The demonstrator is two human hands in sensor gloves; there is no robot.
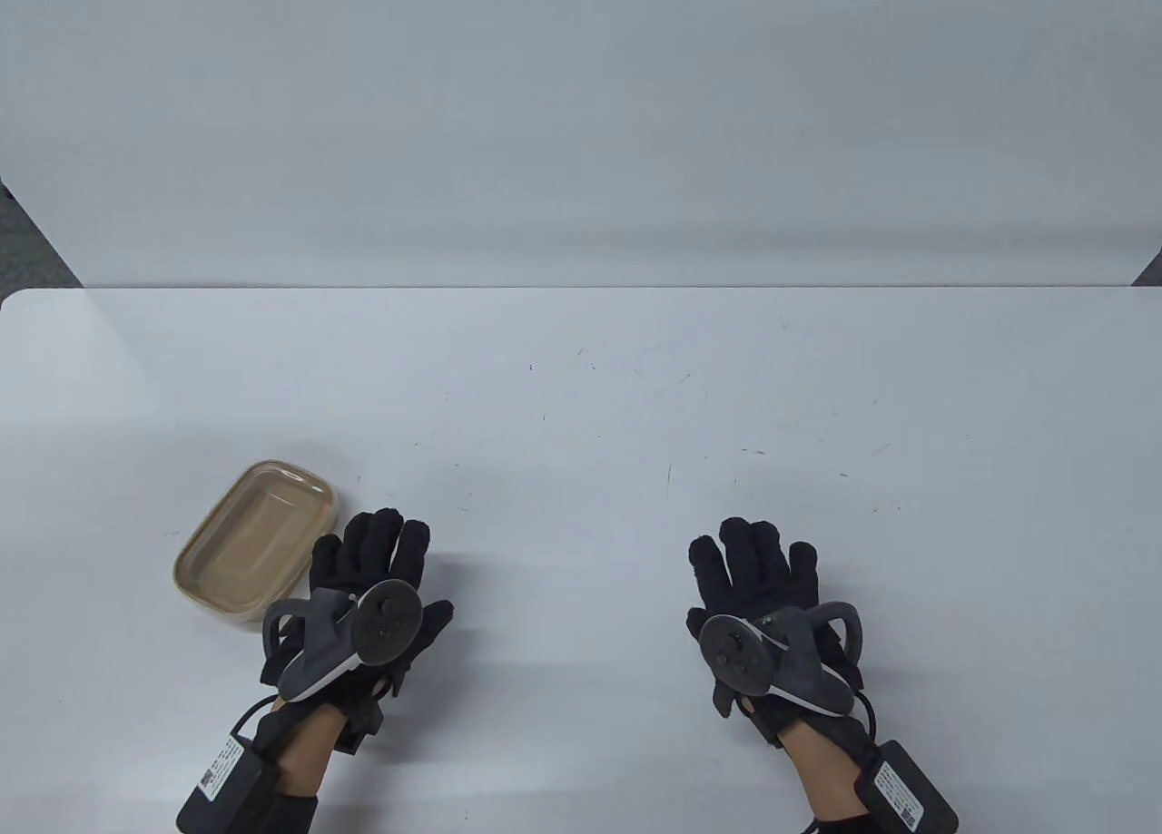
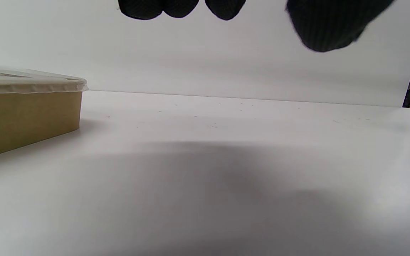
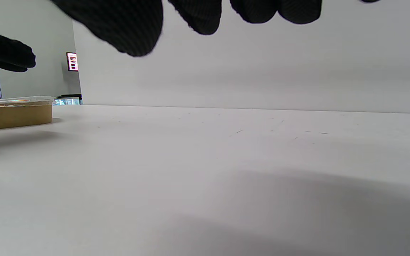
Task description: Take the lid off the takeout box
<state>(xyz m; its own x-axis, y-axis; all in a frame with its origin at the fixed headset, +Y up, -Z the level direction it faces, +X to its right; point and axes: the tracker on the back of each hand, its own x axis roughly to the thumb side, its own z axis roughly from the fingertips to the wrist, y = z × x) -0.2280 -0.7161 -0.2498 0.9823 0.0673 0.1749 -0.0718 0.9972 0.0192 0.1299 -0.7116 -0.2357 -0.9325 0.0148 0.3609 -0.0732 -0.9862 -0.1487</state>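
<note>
A scuffed white table (image 1: 581,398) stands before a plain white wall (image 1: 581,117)

Left hand (image 1: 368,589) and right hand (image 1: 758,603) both lie palm down, well apart, near the bench's front edge. Fingers (image 2: 222,9) on each extended and loosely spread, gripping nothing. Tracker strapped on each back.

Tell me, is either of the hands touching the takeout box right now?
No, the left hand lies beside the takeout box without gripping it, and the right hand is far off to the right.
</note>
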